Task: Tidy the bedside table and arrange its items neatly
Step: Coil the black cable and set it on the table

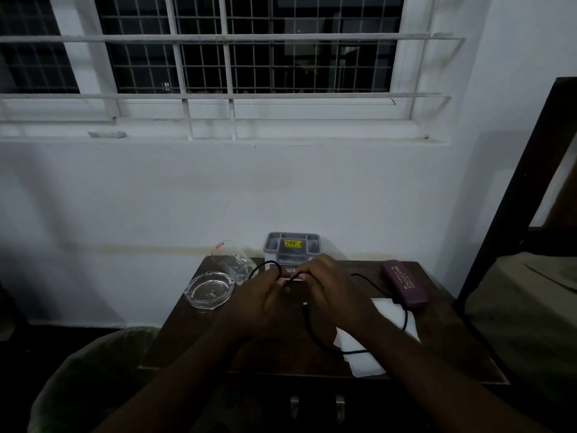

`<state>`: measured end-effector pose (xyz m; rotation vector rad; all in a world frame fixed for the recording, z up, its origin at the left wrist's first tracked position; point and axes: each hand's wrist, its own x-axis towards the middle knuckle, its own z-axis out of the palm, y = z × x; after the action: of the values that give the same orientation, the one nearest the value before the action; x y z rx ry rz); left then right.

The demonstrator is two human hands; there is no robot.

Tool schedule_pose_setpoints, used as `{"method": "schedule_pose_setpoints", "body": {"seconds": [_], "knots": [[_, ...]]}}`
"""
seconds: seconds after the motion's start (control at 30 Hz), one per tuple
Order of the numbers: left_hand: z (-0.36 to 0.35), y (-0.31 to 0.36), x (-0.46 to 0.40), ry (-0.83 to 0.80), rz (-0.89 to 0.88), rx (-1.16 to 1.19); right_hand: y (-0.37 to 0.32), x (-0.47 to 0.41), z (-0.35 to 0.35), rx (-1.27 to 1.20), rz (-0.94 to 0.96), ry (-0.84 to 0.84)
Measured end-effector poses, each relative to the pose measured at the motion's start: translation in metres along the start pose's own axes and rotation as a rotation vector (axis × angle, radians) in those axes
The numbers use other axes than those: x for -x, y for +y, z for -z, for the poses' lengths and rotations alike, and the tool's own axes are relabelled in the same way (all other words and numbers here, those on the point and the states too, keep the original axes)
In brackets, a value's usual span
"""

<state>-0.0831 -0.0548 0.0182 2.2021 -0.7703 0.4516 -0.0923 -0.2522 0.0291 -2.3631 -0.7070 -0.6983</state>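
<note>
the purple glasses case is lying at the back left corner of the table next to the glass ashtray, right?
Not quite. The head view shows the purple glasses case at the back right of the table, apart from the glass ashtray, which sits at the back left.

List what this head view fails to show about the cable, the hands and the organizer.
- Cable: its ends, hidden under both hands.
- Left hand and right hand: fingertip grip, too dark to make out.
- Grey organizer: compartment contents, too small; front covered by the hands.
- Purple case: closed, contents hidden.
</note>
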Motion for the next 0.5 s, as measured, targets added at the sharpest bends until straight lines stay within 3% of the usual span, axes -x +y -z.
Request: {"method": "schedule_pose_setpoints", "body": {"seconds": [0.07,0.17,0.23,0.33,0.5], "knots": [[0.000,0.007,0.002,-0.038,0.035,0.179,0.000,-0.004,0.002,0.007,0.009,0.069],[0.000,0.021,0.001,-0.138,0.256,0.522,0.003,-0.009,0.007,-0.030,-0.016,0.201],[0.001,0.034,-0.001,-0.211,0.404,0.827,0.004,-0.009,0.011,-0.048,-0.044,0.276],[0.007,0.051,-0.007,-0.290,0.453,1.277,0.007,-0.007,0.011,-0.060,-0.086,0.299],[0.015,0.066,-0.018,-0.115,0.407,1.627,0.014,-0.007,0.008,-0.082,-0.169,0.208]]}}
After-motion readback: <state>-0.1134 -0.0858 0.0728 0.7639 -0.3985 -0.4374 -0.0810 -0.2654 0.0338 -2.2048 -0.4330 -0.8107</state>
